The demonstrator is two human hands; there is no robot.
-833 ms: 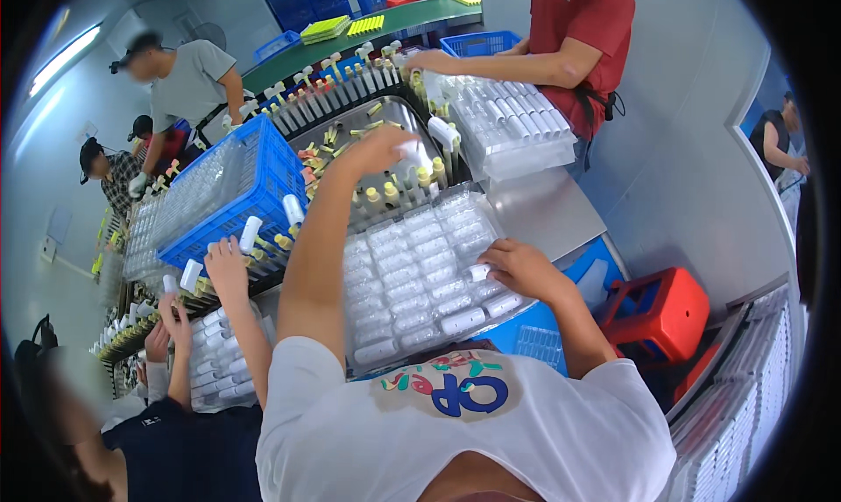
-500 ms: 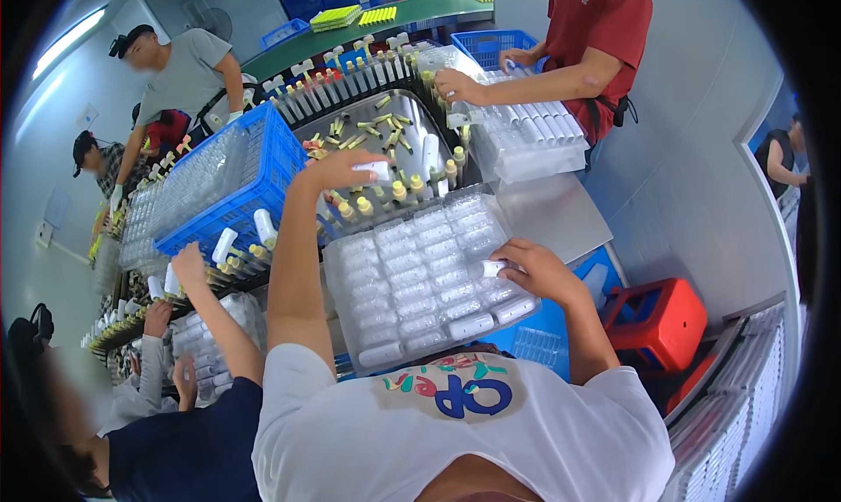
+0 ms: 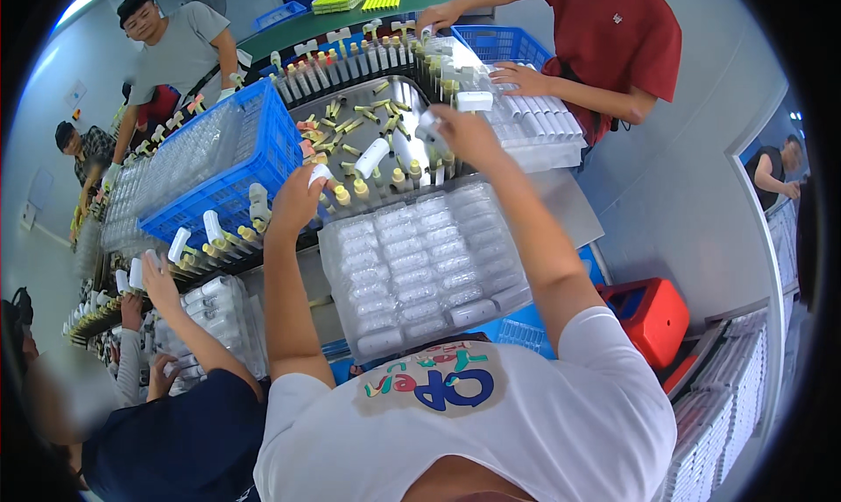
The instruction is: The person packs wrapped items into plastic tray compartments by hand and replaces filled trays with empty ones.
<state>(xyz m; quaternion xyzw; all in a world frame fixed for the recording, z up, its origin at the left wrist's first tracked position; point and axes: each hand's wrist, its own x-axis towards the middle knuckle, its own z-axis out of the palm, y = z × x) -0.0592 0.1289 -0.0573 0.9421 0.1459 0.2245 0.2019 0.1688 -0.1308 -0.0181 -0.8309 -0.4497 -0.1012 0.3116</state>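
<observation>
My left hand [image 3: 294,206] is closed on a small white plastic case [image 3: 321,174], beside the yellow-topped holders [image 3: 361,187] along the line. Farther right, my right hand [image 3: 466,137] reaches over the line with its fingers closed on a whitish case [image 3: 429,125], blurred by motion. Below both hands lies a clear plastic blister tray [image 3: 412,257] with rows of pockets; white cases [image 3: 473,313] sit in its near row. Past my hands, another white case [image 3: 372,158] lies on the metal pan [image 3: 405,95] among scattered small yellow-and-black pieces [image 3: 350,127].
A blue crate [image 3: 229,185] of clear trays stands at left. A co-worker in red [image 3: 613,42] handles stacked trays [image 3: 547,156] at right; another in dark blue [image 3: 180,427] works at near left. A red stool [image 3: 653,314] stands on the right.
My right hand has left the blister tray and reached forward over the line. My left hand has drawn back and left, still with a white case. The red-shirted co-worker's arms have shifted.
</observation>
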